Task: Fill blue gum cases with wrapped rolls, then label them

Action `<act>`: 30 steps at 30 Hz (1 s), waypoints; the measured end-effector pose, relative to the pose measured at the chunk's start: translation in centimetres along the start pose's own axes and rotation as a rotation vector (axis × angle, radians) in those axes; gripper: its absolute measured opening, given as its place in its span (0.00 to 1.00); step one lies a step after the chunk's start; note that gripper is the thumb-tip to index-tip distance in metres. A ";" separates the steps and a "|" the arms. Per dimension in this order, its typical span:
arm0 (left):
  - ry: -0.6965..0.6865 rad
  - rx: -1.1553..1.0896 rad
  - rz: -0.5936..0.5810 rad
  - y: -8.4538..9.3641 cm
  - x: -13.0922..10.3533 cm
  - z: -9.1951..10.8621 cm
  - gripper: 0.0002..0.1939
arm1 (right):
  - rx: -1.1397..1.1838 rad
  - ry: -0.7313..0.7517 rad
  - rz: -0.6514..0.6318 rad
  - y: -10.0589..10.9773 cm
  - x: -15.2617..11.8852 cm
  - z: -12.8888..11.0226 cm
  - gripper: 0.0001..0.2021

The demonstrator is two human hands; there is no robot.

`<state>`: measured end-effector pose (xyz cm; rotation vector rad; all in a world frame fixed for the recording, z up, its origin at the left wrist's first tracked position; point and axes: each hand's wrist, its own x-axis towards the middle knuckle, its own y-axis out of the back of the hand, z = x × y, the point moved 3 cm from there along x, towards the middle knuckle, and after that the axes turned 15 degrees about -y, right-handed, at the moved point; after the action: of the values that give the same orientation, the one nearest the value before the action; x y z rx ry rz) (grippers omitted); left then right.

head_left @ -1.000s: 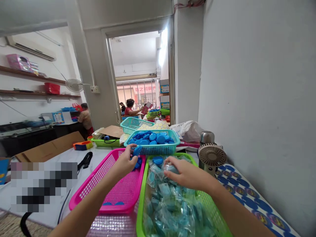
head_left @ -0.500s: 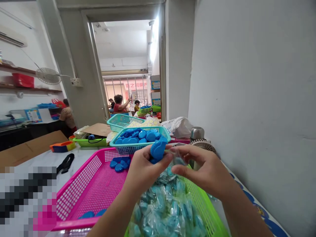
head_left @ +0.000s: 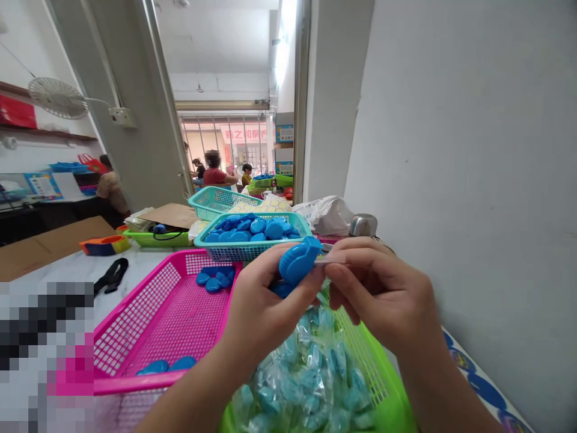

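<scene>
In my left hand [head_left: 270,294] is a blue shell-shaped plastic piece [head_left: 298,262], with a second blue piece [head_left: 282,290] partly hidden beneath it in the same grip. My right hand [head_left: 378,282] pinches a thin, pale, clear strip [head_left: 332,258], perhaps the edge of a plastic bag, close against the blue piece's right side. Both hands are above a green basket [head_left: 392,391] heaped with bagged light-blue pieces [head_left: 311,373]. To the left, a pink basket [head_left: 153,319] has a small group of blue pieces [head_left: 216,279] at its far end and a couple more near its front.
Behind my hands stands a turquoise basket [head_left: 205,248] full of blue pieces, with another turquoise basket [head_left: 207,201] beyond it. A white plastic bag [head_left: 327,213] and a metal-topped container [head_left: 363,225] are by the wall. Orange-and-blue tape rolls [head_left: 106,245] lie left. People sit beyond the doorway.
My right fingers have closed in from a looser hold and now pinch the clear strip beside the blue piece. The blue piece has tilted rightward. The camera view has dipped slightly.
</scene>
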<state>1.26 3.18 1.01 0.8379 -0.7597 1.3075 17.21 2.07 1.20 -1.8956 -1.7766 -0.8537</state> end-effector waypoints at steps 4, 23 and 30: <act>-0.326 0.249 0.051 0.6 0.0 1.3 0.07 | 0.146 -0.087 -0.079 -0.2 0.0 0.4 0.07; 0.052 -0.295 0.437 0.3 -1.5 -1.8 0.19 | 0.138 0.050 0.081 -1.7 -0.9 0.3 0.23; -0.009 -0.187 0.418 0.1 -2.5 -2.0 0.18 | -0.263 0.305 0.155 -1.8 -1.7 -0.8 0.17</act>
<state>0.93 3.69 -2.11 0.5502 -1.0871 1.5703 15.31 0.49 0.47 -1.9057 -1.3726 -1.2910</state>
